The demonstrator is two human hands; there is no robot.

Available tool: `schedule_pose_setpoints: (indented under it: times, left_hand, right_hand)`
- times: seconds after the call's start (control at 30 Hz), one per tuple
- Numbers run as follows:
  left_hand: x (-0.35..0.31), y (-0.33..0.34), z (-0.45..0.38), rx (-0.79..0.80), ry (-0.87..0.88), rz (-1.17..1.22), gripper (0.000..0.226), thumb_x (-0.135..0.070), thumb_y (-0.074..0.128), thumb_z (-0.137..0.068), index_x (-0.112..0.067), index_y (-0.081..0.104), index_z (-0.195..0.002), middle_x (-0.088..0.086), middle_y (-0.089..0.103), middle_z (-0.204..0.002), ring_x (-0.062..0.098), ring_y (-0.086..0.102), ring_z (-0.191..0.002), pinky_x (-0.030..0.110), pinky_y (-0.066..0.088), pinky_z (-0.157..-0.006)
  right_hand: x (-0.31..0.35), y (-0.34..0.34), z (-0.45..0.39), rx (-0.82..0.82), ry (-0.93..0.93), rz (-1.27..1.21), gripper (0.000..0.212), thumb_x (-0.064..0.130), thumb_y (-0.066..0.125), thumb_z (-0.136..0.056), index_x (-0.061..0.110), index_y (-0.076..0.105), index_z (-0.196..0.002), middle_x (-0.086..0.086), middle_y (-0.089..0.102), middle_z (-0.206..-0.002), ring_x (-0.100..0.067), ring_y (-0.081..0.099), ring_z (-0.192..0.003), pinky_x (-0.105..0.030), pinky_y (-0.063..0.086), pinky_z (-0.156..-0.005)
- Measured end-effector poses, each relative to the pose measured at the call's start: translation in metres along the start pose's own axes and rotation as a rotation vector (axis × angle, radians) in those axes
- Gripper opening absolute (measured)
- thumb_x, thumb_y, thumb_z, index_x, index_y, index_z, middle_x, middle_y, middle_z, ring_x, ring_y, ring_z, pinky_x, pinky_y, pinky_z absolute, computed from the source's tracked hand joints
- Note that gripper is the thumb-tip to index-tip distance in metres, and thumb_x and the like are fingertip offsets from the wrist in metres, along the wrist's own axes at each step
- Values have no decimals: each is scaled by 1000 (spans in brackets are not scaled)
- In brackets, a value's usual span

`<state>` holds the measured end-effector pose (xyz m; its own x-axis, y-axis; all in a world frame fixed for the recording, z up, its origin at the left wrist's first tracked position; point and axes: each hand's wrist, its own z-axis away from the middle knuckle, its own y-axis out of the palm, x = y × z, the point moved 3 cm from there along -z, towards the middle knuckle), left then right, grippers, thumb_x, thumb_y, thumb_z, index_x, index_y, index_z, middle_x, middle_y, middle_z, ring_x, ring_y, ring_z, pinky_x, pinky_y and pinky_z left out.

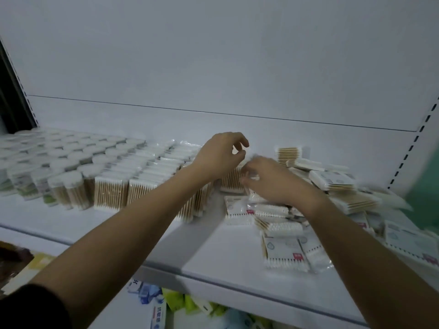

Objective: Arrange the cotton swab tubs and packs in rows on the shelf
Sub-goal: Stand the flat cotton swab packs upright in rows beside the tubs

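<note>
The upright pack (231, 180) stands at the right end of the rows, mid-shelf, and both hands meet over it. The right hand (268, 180) has its fingers curled onto the pack's top edge, pinching it as far as the blur lets me see. The left hand (219, 155) hovers just above with fingers loosely curled, holding nothing. Left of it run the standing packs (142, 176), then the round tubs (61, 162) to the shelf's far end. A loose heap of packs (332, 186) crowds the right side. Bare shelf (204, 248) lies open along the front edge.
</note>
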<state>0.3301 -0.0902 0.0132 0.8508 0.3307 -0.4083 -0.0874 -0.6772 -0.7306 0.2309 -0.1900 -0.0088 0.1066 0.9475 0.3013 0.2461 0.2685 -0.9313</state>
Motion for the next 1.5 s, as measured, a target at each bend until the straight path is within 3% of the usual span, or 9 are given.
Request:
schedule_pose_setpoints:
  times: [0.27, 0.43, 0.53, 0.63, 0.87, 1.03, 1.13, 1.3, 1.5]
  left_hand:
    - [-46, 14, 122, -84, 38, 448, 15, -8, 59, -88, -19, 70, -91, -12, 67, -79, 2, 61, -76, 10, 43, -65]
    - [-53, 47, 164, 114, 182, 361, 13, -18, 66, -84, -21, 71, -95, -11, 65, -89, 5, 56, -86, 20, 41, -77]
    - [-51, 58, 167, 232, 248, 223, 39, -45, 74, -80, -26, 69, -114, -5, 60, -110, 10, 47, -106, 25, 35, -96]
    - [-55, 63, 168, 298, 264, 178, 53, -55, 76, -72, -28, 69, -117, -6, 58, -122, 11, 44, -116, 25, 33, -101]
    - [-49, 50, 170, 175, 100, 435, 18, -19, 76, -82, -21, 78, -100, -8, 71, -110, 1, 62, -104, 20, 50, -88]
    - [-41, 42, 170, 19, -131, 815, 15, -12, 65, -90, -20, 75, -99, -3, 74, -100, 8, 67, -90, 23, 53, -84]
    - [-34, 37, 168, -94, -226, 1087, 16, -2, 57, -93, -8, 71, -97, 5, 71, -91, 17, 67, -83, 29, 57, -73]
    - [-38, 37, 170, -55, -282, 1103, 10, -3, 55, -95, 0, 64, -91, 13, 67, -74, 25, 67, -66, 31, 58, -58]
    - [-42, 40, 168, 47, -319, 1020, 10, -7, 53, -98, 1, 58, -95, 10, 71, -73, 23, 69, -65, 31, 58, -55]
  right_hand:
    - [8, -13, 76, -380, 127, -278, 13, 27, 55, -96, 23, 67, -93, -1, 67, -80, -21, 64, -72, -39, 55, -66]
    - [12, 13, 150, -612, 187, -241, 11, 20, 58, -96, 16, 63, -86, -2, 59, -63, -16, 57, -58, -38, 47, -57]
    - [5, 33, 188, -688, 299, -273, 9, 15, 56, -95, 17, 59, -88, 8, 52, -62, -9, 50, -56, -26, 40, -53]
    - [-6, 52, 204, -677, 359, -267, 13, 9, 57, -92, 16, 61, -82, 6, 56, -68, -13, 54, -64, -28, 44, -61]
    - [-15, 51, 208, -643, 364, -425, 16, 5, 57, -93, 17, 64, -86, -16, 64, -79, -25, 56, -70, -39, 47, -64]
    - [-21, 45, 214, -648, 268, -603, 12, 9, 55, -98, 18, 62, -95, 0, 64, -83, -23, 61, -72, -25, 52, -59]
    - [-21, 47, 212, -591, 262, -716, 11, 15, 56, -99, 25, 60, -100, 6, 61, -91, -18, 59, -77, -38, 55, -72]
    - [-22, 51, 211, -405, 240, -682, 28, 42, 56, -96, 38, 57, -123, 22, 62, -104, -1, 60, -90, -27, 50, -82]
    - [-20, 52, 209, -312, 169, -695, 23, 50, 56, -93, 33, 70, -101, 15, 72, -91, -3, 65, -93, -35, 52, -85]
